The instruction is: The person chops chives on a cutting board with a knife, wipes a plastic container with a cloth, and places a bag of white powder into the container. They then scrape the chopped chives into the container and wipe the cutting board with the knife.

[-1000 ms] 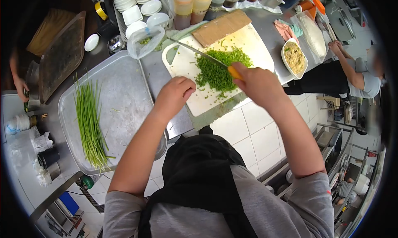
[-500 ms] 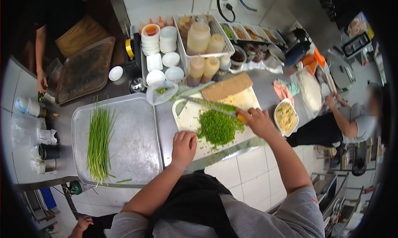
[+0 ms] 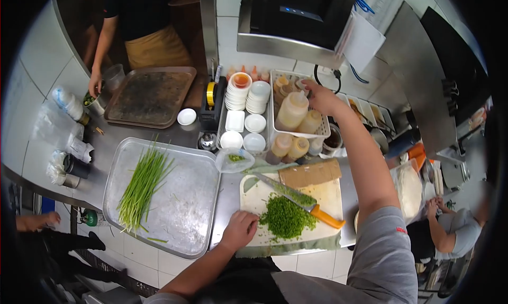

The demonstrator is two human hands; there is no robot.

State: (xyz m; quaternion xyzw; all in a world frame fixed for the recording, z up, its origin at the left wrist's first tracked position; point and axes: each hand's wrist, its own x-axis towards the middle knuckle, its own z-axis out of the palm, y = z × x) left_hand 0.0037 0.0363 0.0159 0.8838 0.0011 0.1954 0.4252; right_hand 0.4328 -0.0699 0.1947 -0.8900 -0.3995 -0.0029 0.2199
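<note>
My right hand (image 3: pixel 321 98) reaches into the white basket (image 3: pixel 274 115) of squeeze bottles, its fingers closed at the top of a bottle (image 3: pixel 302 85) in the back corner; the grip is partly hidden. My left hand (image 3: pixel 241 230) rests at the left edge of the white cutting board (image 3: pixel 324 201), fingers curled, with nothing visible in it. Chopped green herbs (image 3: pixel 286 218) form a heap on the board. A knife with an orange handle (image 3: pixel 327 216) lies across the board behind the heap, bits of green on its blade. Uncut long green stalks (image 3: pixel 144 190) lie on a metal tray (image 3: pixel 188 198).
A piece of cardboard (image 3: pixel 310 173) covers the board's back edge. Behind stand stacked white dishes (image 3: pixel 237 100), a tape dispenser (image 3: pixel 212 95) and a clear bag (image 3: pixel 234 162). A dark tray (image 3: pixel 151 96) lies back left, near another person's hand (image 3: pixel 94 86). Another person works at the right.
My right hand has let go of the knife, now on the board, and moved up to the bottle basket. My left hand stays beside the board. The view has tilted up.
</note>
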